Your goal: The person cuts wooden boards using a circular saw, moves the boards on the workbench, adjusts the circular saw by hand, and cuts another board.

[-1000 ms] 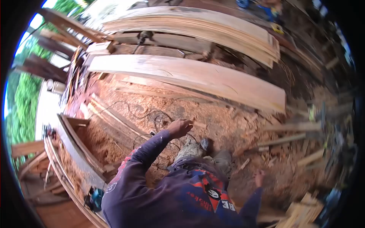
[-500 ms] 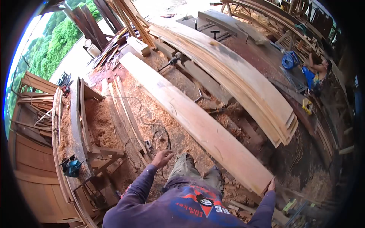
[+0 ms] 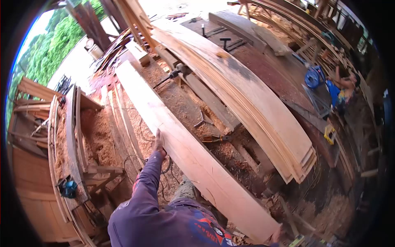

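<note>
Left hand [image 3: 159, 145] against long plank [image 3: 181, 144], stacked boards [image 3: 263, 103] beyond

Looks like a woodworking shop, with stacked long pale wooden boards [image 3: 247, 103], curly orange-brown wood shavings [image 3: 98, 140] and a teal-and-black power tool [image 3: 68, 187].

Long, pale pinkish-tan wooden plank [image 3: 191, 160] is lying diagonally, broad face up, alongside stacked pale curved wooden boards [image 3: 247, 99]. Its face is showing faint grain and thin dark marks.
</note>
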The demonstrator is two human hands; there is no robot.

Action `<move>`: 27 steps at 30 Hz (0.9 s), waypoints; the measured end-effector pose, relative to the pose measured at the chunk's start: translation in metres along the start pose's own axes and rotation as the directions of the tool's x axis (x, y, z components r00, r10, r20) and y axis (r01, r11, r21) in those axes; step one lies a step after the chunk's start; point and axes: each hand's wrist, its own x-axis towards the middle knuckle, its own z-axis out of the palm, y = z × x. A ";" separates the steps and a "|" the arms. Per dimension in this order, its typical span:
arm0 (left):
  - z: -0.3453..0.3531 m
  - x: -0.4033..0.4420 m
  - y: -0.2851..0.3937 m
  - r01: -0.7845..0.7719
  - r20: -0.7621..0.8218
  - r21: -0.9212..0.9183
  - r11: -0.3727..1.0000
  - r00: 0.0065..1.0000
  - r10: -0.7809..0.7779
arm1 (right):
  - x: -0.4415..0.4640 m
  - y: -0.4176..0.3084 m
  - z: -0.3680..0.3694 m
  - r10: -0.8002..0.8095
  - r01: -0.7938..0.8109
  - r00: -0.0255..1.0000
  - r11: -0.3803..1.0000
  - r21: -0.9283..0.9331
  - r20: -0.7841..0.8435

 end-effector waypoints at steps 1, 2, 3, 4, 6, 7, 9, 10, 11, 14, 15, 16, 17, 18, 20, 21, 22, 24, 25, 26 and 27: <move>0.001 0.004 -0.002 -0.016 0.076 -0.060 0.998 0.997 0.021 | 0.007 0.014 -0.006 -0.065 0.071 0.991 0.997 0.043 -0.116; -0.002 0.000 -0.005 -0.034 0.048 -0.069 0.997 0.998 0.037 | 0.015 0.028 -0.010 -0.129 0.154 0.966 0.984 0.094 -0.225; -0.001 -0.002 -0.005 -0.011 0.028 -0.074 0.997 1.000 0.013 | 0.022 0.038 -0.015 -0.184 0.237 0.934 0.961 0.144 -0.307; 0.007 -0.001 0.003 0.014 0.023 -0.063 0.998 1.000 -0.012 | 0.037 0.062 -0.025 -0.218 0.316 0.910 0.916 0.247 -0.354; 0.028 -0.018 0.018 0.018 0.112 -0.037 0.999 0.994 -0.014 | -0.017 -0.003 0.009 -0.306 0.330 0.816 0.943 -0.039 -0.491; 0.036 -0.036 0.018 0.039 0.181 -0.051 0.998 0.983 -0.029 | -0.040 -0.029 0.021 -0.328 0.320 0.789 0.941 -0.108 -0.519; 0.050 -0.063 0.023 0.123 0.155 -0.037 0.992 0.981 -0.116 | -0.068 -0.069 0.043 -0.349 0.303 0.763 0.937 -0.176 -0.545; 0.053 -0.063 0.025 0.110 0.172 -0.011 0.994 0.979 -0.107 | -0.076 -0.085 0.050 -0.358 0.302 0.753 0.933 -0.194 -0.553; 0.054 -0.063 0.023 0.064 0.184 0.003 0.998 0.981 -0.064 | -0.080 -0.099 0.055 -0.366 0.303 0.748 0.930 -0.206 -0.553; 0.083 -0.098 0.023 -0.008 0.164 0.012 1.000 0.986 0.006 | -0.087 -0.133 0.065 -0.406 0.310 0.748 0.913 -0.265 -0.525; 0.095 -0.106 0.028 -0.045 0.146 0.014 0.999 0.988 0.043 | -0.086 -0.145 0.069 -0.420 0.317 0.753 0.906 -0.281 -0.507; 0.102 -0.103 0.032 -0.086 0.127 0.012 0.996 0.988 0.083 | -0.084 -0.155 0.074 -0.433 0.328 0.754 0.900 -0.288 -0.493; 0.110 -0.097 0.039 -0.091 0.127 -0.008 0.996 0.988 0.091 | -0.082 -0.165 0.078 -0.444 0.336 0.756 0.894 -0.296 -0.481; 0.119 -0.090 0.047 -0.073 0.212 -0.028 0.997 0.974 0.077 | -0.079 -0.173 0.082 -0.453 0.342 0.759 0.889 -0.305 -0.468; 0.149 -0.063 0.069 -0.021 0.348 -0.065 0.998 0.937 0.042 | -0.073 -0.189 0.092 -0.476 0.365 0.757 0.876 -0.314 -0.448; 0.165 -0.055 0.072 -0.017 0.360 -0.079 0.997 0.932 0.045 | -0.071 -0.195 0.095 -0.483 0.370 0.759 0.872 -0.320 -0.437; 0.185 -0.055 0.076 -0.024 0.381 -0.058 0.998 0.924 0.044 | -0.069 -0.202 0.098 -0.488 0.379 0.763 0.869 -0.318 -0.425; 0.213 -0.042 0.077 -0.014 0.429 -0.058 0.998 0.902 0.037 | -0.068 -0.224 0.104 -0.496 0.383 0.769 0.863 -0.329 -0.404; 0.223 -0.027 0.071 -0.058 0.441 -0.046 0.997 0.895 0.073 | -0.066 -0.233 0.106 -0.499 0.387 0.771 0.860 -0.332 -0.395; 0.238 -0.023 0.068 0.001 0.389 -0.031 1.000 0.921 0.012 | -0.064 -0.243 0.108 -0.503 0.389 0.776 0.857 -0.340 -0.381; 0.254 -0.020 0.064 0.062 0.339 -0.021 0.998 0.940 -0.051 | -0.061 -0.254 0.109 -0.506 0.392 0.779 0.854 -0.343 -0.370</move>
